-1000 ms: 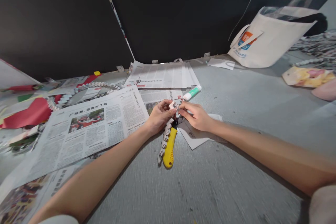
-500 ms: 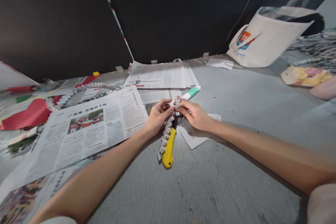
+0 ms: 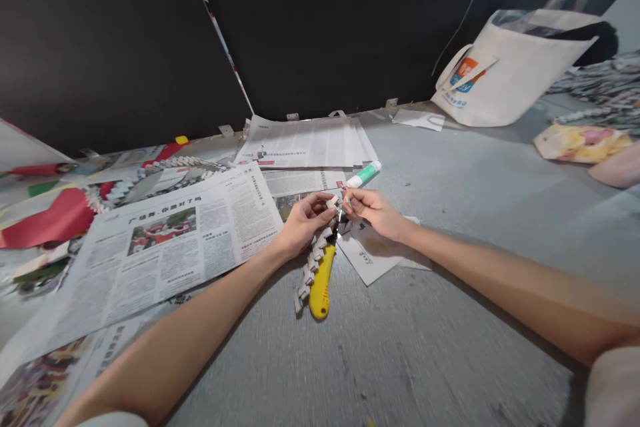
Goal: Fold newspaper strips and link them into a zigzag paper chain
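A chain of folded newspaper links (image 3: 311, 265) hangs from my left hand (image 3: 306, 221), whose thumb and fingers pinch its upper end. Close beside it, my right hand (image 3: 374, 212) is closed, its fingertips pressed together at the chain's top; whatever is between them is too small to make out. Under the chain lies a utility knife with a yellow handle (image 3: 323, 283), its blade end pointing away from me. Beyond my right fingers rests a green and white glue stick (image 3: 365, 175). A white paper sheet with handwriting (image 3: 367, 257) lies below my right hand.
Newspaper sheets (image 3: 230, 213) cover the left side, with a stack of them (image 3: 300, 140) against the black wall. A longer folded-paper chain (image 3: 127, 183) and red paper (image 3: 55, 219) lie at the far left. A white tote bag (image 3: 515, 73) stands at the back right.
My right hand has drawn slightly right, away from my left fingers. The chain's lower end has swung a little left.
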`<state>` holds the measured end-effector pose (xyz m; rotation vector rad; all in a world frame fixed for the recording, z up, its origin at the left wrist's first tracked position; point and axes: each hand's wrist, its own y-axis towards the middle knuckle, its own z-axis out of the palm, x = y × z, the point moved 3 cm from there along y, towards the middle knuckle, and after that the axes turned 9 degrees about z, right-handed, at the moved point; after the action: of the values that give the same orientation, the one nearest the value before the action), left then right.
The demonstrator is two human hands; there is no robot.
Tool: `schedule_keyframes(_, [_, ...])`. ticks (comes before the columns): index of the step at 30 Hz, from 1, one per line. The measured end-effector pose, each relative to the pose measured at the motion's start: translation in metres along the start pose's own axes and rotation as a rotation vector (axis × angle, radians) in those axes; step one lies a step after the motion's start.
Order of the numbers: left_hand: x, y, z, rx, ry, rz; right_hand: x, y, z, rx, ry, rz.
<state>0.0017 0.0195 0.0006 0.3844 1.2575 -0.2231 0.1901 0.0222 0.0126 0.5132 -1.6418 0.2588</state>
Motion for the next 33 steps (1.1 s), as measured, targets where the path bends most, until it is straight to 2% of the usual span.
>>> schedule_keyframes(9, [-0.0024, -0.0003, 0.0017, 0.027, -0.039, -0.016, -0.0038, 0.0014, -0.0012, 0.032, 0.088, -0.035])
schedule_keyframes(16, [-0.0023, 0.0001, 0.0034, -0.013, -0.033, 0.028, 0.0003, 0.0012, -0.001, -0.152, -0.039, -0.076])
schedule_keyframes(21, [-0.0028, 0.0007, 0.0008, -0.04, 0.124, 0.08, 0.0023, 0.001, 0.0004, -0.195, -0.114, -0.08])
schedule_keyframes(26, [-0.0089, -0.0015, 0.0032, 0.01, 0.268, 0.126, 0.0008, 0.0001, 0.0035, -0.173, -0.172, -0.086])
schedule_keyframes(33, [-0.0021, 0.0008, 0.0008, -0.082, 0.059, 0.041, 0.0002, -0.0002, 0.0038, -0.215, -0.102, 0.028])
